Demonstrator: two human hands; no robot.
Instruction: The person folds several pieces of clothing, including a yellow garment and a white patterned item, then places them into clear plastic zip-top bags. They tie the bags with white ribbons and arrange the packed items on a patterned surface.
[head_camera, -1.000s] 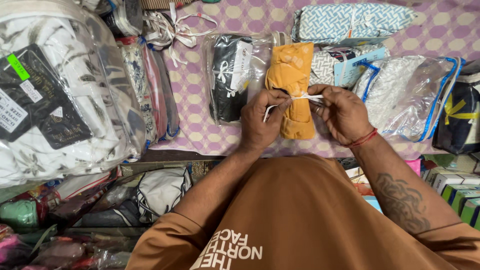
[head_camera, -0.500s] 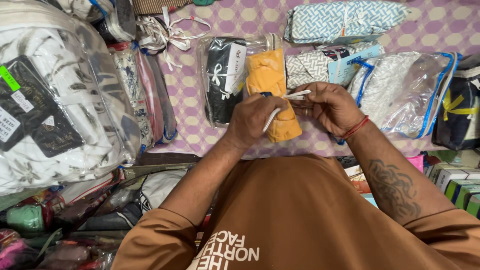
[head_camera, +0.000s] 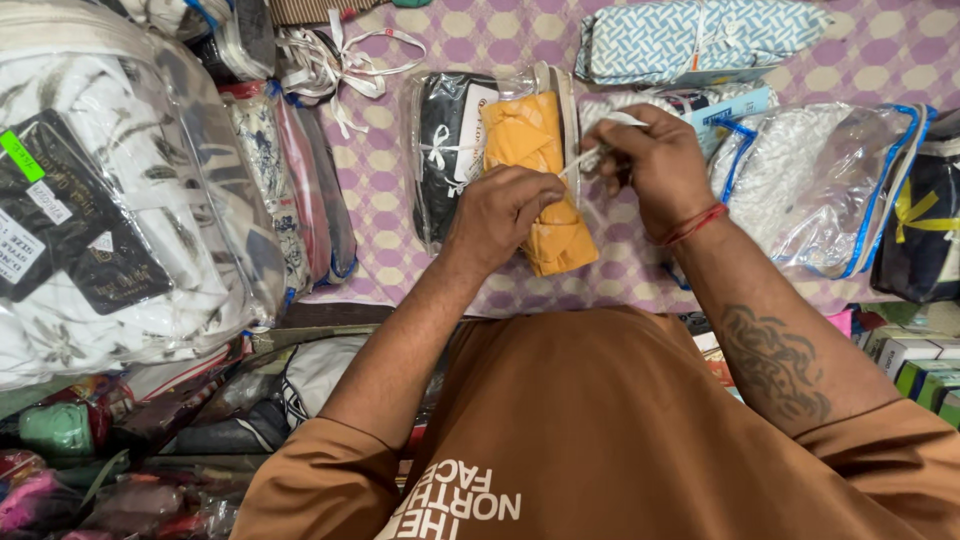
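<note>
Head view: left hand (head_camera: 505, 215) presses the orange bundle (head_camera: 540, 190); right hand (head_camera: 655, 165) pinches the white ribbon (head_camera: 590, 158). Best kept taut, I judge.

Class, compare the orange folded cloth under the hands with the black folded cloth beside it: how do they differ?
The orange cloth lies bare; the black cloth sits inside a clear bag. The left hand rests on the orange cloth, while the black cloth is untouched. The black cloth is already tied with white ribbon. Both are folded.
</note>
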